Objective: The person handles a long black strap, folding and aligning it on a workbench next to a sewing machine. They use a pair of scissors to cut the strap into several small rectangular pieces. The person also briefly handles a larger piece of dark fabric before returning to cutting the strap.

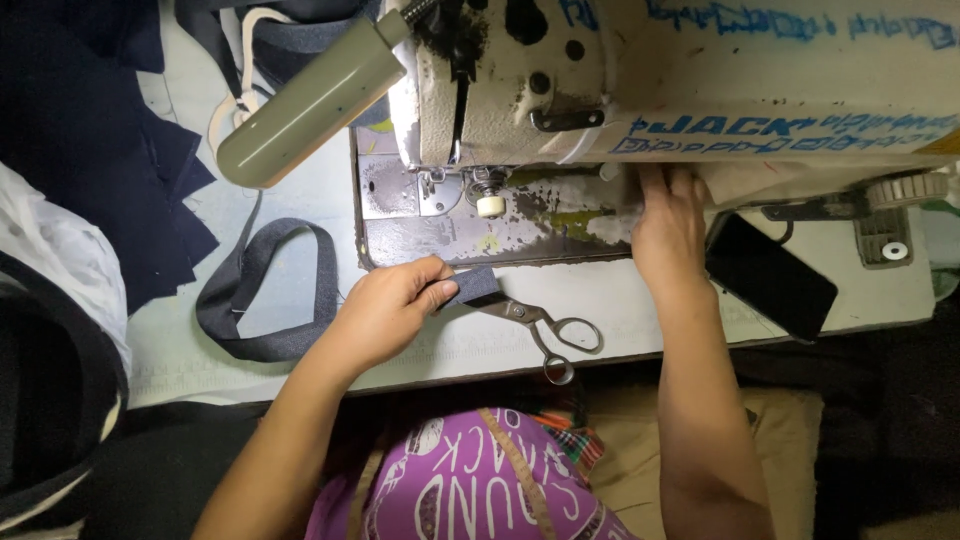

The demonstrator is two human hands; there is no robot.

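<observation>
My left hand (388,305) pinches the end of a dark blue-grey fabric strip (468,286) just in front of the sewing machine's metal bed (450,235). The strip's tip lies over the blades of a pair of metal scissors (545,330) resting on the table. My right hand (668,225) reaches under the arm of the cream sewing machine (700,80), fingers flat on the bed, holding nothing that I can see. The needle area (487,190) is to the left of that hand.
A looped dark fabric band (262,290) lies on the table at the left. Dark cut fabric pieces (90,150) are stacked at the far left. A black phone (770,275) sits right of my right wrist. A cylindrical lamp (310,105) juts from the machine head.
</observation>
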